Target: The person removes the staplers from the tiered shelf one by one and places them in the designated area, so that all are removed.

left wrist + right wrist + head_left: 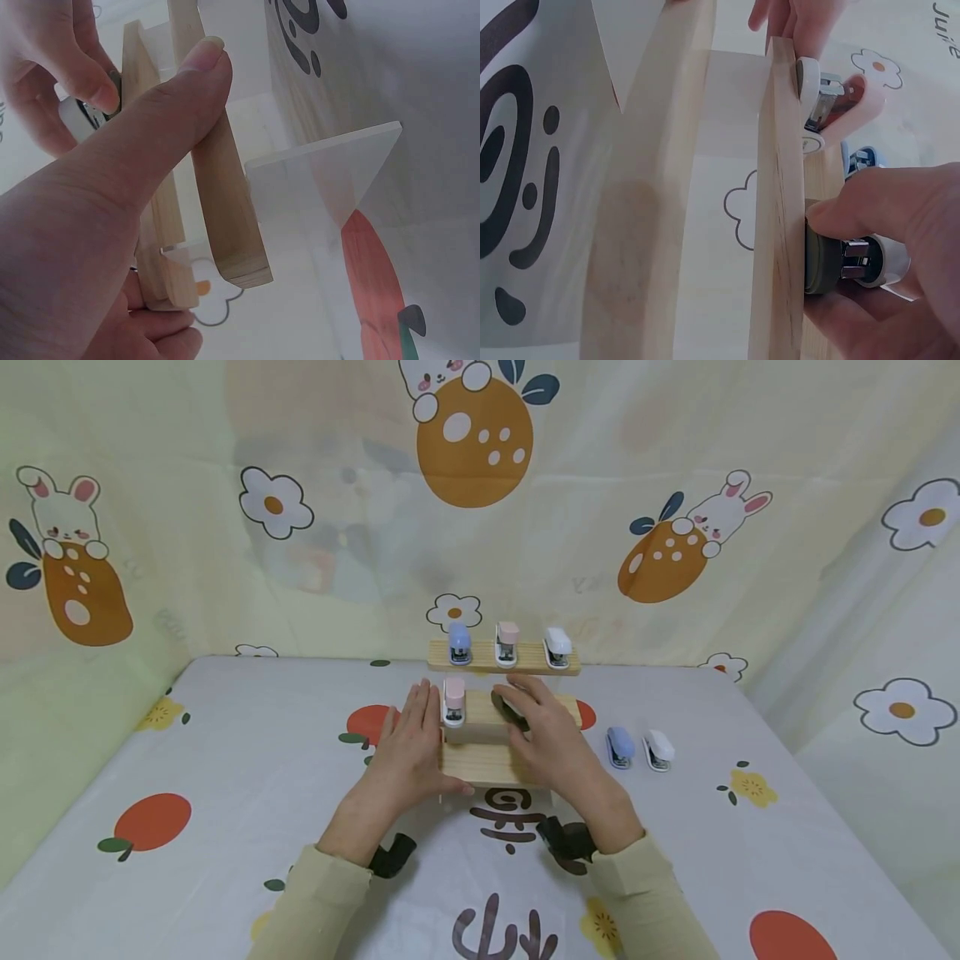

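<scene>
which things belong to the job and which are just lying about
Part of the job:
wooden tiered stand, touched by left hand
dark green stapler, gripped by right hand
middle-tier pink stapler
three top-tier staplers
probably loose blue stapler, loose white stapler

Just there:
printed tablecloth
backdrop

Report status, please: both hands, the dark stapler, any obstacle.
Left hand against left end of stand. Right hand gripping dark stapler at middle step. Pink stapler on same step; nothing visibly blocking.

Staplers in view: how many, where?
7: blue, pink, white on back board; another pink on middle board; dark one in right hand; another blue, another white on table. More may be hidden.
</scene>
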`<action>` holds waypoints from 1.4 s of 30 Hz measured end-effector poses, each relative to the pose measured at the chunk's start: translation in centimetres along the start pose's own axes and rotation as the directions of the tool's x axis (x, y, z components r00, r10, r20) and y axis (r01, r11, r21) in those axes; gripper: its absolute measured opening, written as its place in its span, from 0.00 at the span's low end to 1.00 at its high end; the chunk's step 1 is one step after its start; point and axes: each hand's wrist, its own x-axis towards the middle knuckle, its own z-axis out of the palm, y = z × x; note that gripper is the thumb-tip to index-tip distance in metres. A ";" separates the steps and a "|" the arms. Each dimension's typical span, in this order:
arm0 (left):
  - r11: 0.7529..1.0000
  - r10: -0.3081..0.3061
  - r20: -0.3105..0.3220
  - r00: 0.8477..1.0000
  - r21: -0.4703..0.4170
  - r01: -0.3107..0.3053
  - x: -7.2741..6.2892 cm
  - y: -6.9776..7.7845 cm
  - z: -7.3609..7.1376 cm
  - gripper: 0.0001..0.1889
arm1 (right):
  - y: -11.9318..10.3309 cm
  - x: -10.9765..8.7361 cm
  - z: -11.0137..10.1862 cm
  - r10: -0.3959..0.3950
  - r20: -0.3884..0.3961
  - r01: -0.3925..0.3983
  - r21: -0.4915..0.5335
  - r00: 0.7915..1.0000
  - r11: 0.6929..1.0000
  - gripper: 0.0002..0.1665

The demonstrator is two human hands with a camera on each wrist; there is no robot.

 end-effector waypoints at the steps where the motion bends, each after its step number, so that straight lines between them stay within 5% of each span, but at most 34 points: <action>1: 1.000 0.000 -0.002 1.000 -0.002 0.000 0.0 0.0 0.0 0.76 | 0.0 0.0 -0.1 0.000 0.001 0.000 0.002 1.000 1.000 0.30; 31: 1.000 0.003 -0.016 1.000 -0.007 -0.003 -0.1 0.1 0.1 0.75 | 1.3 -1.9 -3.0 -0.165 -0.110 0.163 -0.029 0.980 0.986 0.29; 42: 1.000 0.000 -0.020 1.000 -0.008 0.000 0.0 0.1 0.2 0.75 | 1.9 -2.7 -3.7 -0.166 -0.122 0.165 -0.021 0.979 0.986 0.27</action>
